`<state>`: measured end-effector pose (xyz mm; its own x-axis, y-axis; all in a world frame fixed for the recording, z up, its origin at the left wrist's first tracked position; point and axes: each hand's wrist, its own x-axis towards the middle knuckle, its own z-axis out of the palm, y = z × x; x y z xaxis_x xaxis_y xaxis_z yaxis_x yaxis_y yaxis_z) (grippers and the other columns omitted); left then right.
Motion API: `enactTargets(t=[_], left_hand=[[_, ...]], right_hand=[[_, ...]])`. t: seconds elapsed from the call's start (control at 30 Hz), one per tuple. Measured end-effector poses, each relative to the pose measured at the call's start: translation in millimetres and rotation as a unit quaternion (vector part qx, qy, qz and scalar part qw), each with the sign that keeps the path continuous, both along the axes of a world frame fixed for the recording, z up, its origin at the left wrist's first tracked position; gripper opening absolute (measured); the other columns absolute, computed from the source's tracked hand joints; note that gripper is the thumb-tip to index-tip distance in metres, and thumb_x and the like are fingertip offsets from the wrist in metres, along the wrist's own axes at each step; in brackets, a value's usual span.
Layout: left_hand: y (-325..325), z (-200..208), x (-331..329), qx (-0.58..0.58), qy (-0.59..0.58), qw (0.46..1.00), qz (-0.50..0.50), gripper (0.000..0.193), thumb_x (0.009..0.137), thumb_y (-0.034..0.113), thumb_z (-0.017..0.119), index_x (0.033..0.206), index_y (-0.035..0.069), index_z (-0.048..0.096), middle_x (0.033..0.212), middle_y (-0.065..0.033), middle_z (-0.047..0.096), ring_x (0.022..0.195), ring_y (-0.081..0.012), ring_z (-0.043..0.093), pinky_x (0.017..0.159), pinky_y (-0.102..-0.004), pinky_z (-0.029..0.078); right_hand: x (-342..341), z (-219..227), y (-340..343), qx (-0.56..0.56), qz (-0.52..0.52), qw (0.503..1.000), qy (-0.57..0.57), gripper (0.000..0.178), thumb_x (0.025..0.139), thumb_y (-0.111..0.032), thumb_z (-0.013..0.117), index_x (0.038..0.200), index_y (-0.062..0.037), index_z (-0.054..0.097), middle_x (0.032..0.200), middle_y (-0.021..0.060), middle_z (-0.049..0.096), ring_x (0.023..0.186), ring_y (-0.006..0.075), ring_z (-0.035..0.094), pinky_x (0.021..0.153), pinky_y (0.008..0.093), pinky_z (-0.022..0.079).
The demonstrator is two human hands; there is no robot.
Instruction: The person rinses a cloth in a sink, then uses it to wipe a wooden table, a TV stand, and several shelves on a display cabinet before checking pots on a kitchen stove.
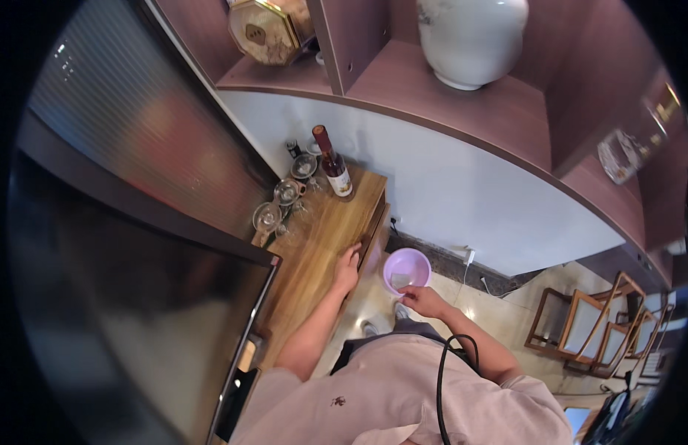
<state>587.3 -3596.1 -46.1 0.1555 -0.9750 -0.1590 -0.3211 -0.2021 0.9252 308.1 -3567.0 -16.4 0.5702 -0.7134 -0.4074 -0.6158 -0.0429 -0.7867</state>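
Observation:
My left hand (347,270) rests by the edge of a wooden cabinet (314,245), its fingers stretched out toward a dark gap along the cabinet's front. To its right, my right hand (424,302) has its fingers closed at the near rim of a light purple basin (407,257). A small greyish piece (399,280), perhaps a cloth, lies inside the basin close to those fingertips. The basin's underside is hidden. On the cabinet top, beyond my left hand, a dark bottle with a red cap (336,170) stands upright.
Several glass vessels (267,217) stand behind the bottle's left. A large dark screen (151,289) borders the cabinet. Overhead, curved shelves (448,111) carry a white vase (473,41) and an octagonal box (266,31). Wooden chairs (581,326) stand right; a white plug (470,256) hangs on the wall.

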Motion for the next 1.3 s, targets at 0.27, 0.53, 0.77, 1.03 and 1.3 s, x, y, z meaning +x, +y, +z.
enactTargets(t=[0.27,0.53,0.77,1.03,1.3], left_hand=[[80,175,-28,-0.047,0.551,0.833,0.016,0.044,0.112,0.025,0.040,0.147,-0.001,0.045,0.142,-0.0152,0.056,0.130,-0.0248,0.055,0.112,-0.0397,0.044],[76,288,-47,-0.179,0.590,0.785,-0.059,0.047,0.112,0.027,0.037,0.151,0.000,0.040,0.150,-0.0160,0.047,0.138,-0.0261,0.048,0.116,-0.0430,0.039],[-31,373,-77,-0.334,0.481,0.808,-0.055,0.044,0.113,0.028,0.038,0.147,0.002,0.048,0.146,-0.0114,0.054,0.134,-0.0232,0.051,0.113,-0.0393,0.041],[-102,420,-112,-0.402,0.469,0.784,0.058,0.041,0.113,0.031,0.039,0.133,0.000,0.056,0.135,-0.0143,0.060,0.121,-0.0250,0.060,0.106,-0.0414,0.048],[-154,398,-111,-0.373,-0.052,0.926,-0.005,0.058,0.103,0.024,0.054,0.150,-0.008,0.041,0.156,-0.0283,0.042,0.148,-0.0346,0.039,0.120,-0.0383,0.031]], right_hand=[[81,118,39,0.012,-0.135,0.953,-0.271,0.049,0.100,-0.026,0.068,0.140,-0.0002,0.055,0.117,0.0099,0.068,0.101,0.0165,0.065,0.088,0.0315,0.054],[80,223,57,-0.206,-0.249,0.881,-0.346,0.046,0.097,-0.016,0.070,0.139,-0.0013,0.056,0.120,0.0114,0.066,0.099,0.0178,0.067,0.087,0.0314,0.054],[37,252,32,-0.328,-0.184,0.883,-0.280,0.044,0.093,-0.012,0.072,0.135,-0.0022,0.060,0.122,0.0133,0.068,0.103,0.0236,0.068,0.089,0.0334,0.054],[12,354,-57,-0.600,-0.107,0.763,-0.215,0.046,0.086,-0.010,0.074,0.130,-0.0023,0.063,0.130,0.0162,0.064,0.117,0.0353,0.062,0.099,0.0421,0.052],[-6,358,-96,-0.641,-0.055,0.740,-0.198,0.041,0.081,-0.007,0.074,0.121,-0.0017,0.065,0.125,0.0133,0.065,0.116,0.0335,0.062,0.097,0.0431,0.052]])
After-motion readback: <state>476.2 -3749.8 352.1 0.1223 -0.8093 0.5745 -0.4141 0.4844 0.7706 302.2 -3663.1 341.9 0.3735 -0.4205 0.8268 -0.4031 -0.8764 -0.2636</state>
